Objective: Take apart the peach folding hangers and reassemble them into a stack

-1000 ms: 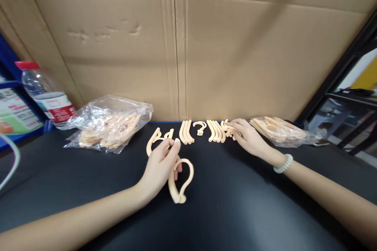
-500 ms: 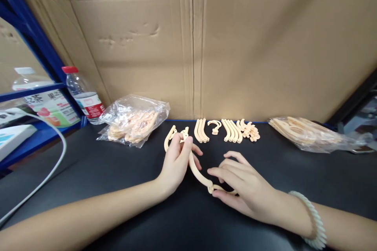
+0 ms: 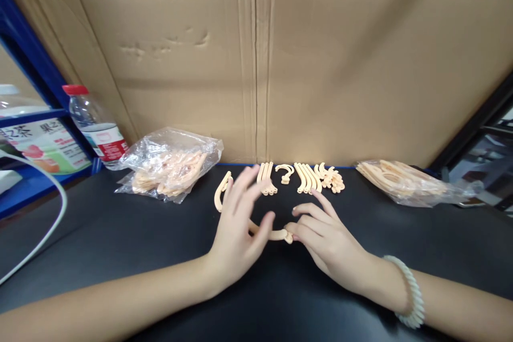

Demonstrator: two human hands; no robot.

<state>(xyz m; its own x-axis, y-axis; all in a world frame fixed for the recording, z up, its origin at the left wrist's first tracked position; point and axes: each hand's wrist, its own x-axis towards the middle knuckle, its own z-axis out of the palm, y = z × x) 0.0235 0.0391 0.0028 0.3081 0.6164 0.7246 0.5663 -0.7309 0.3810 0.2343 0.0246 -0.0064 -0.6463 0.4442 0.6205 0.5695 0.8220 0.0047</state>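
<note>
My left hand [image 3: 236, 230] is over the black table with its fingers spread, partly hiding a curved pale wooden piece [image 3: 277, 235]. At that piece's right end is a small joint, pinched by the thumb and index finger of my right hand [image 3: 334, 238]; its other fingers are raised. Another curved wooden piece [image 3: 219, 196] lies just beyond my left hand, partly covered by it. Behind my hands lie a left row of curved strips [image 3: 265, 173], small hooked parts [image 3: 285, 172], a right row of curved strips [image 3: 308, 177] and a pile of small parts [image 3: 329, 177].
A clear bag of wooden parts [image 3: 170, 165] lies at the back left, another bag [image 3: 404, 181] at the back right. A red-capped bottle [image 3: 98, 128] leans by the blue shelf [image 3: 40, 115]. A white cable [image 3: 60, 219] curves at left. Cardboard [image 3: 360, 64] stands behind.
My left hand has let go of the curved piece and spread its fingers. The piece's right end has come up, with my right hand at it. The view has shifted slightly to the right.
</note>
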